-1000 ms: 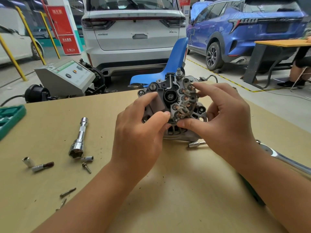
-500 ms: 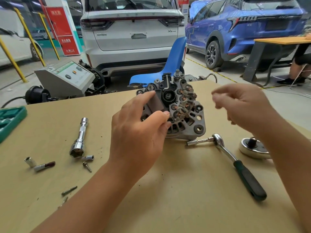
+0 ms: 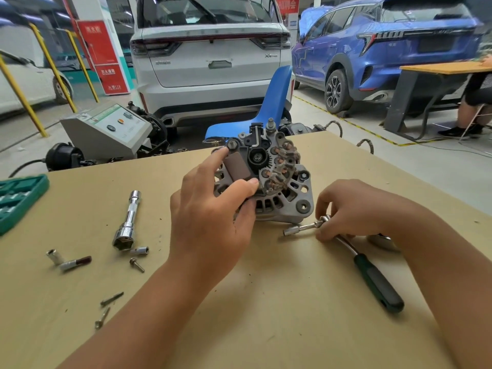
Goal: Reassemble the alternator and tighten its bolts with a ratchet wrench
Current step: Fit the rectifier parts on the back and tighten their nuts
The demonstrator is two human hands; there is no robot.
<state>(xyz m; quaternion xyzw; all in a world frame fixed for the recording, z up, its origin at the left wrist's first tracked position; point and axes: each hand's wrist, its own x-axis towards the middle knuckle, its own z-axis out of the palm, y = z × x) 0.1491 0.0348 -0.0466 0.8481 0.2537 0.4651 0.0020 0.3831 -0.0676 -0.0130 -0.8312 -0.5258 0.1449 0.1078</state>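
Holding: the left hand [image 3: 213, 217] holds the alternator [image 3: 269, 179] up on its edge on the table [image 3: 266, 315]. Its thumb and first finger curl round the near side.
Right hand: the right hand [image 3: 354, 211] has its fingers curled round the head of the ratchet [image 3: 346, 243], which lies flat on the table.
Ratchet tip: a small socket [image 3: 290, 231] sits on the end and points left, away from the right hand's grip and toward the foot of the alternator.
Ratchet handle: the dark green handle runs back and to the right of the grip, toward the person.
Long line: the ratchet lies slanted, tip far and left, handle near and right.
Where the alternator is: up and to the left of the right hand's grip, very near it but not touching the ratchet.
Nearer hand: the right hand is the one at the ratchet; the left is busy with the alternator.
Bolts: the bolt heads face the person, so I think the ratchet must be lifted and its tip turned to point away, into that face.
Loose bits: a bolt [image 3: 137, 265] and a big socket [image 3: 127, 222] lie well to the left of the left hand.
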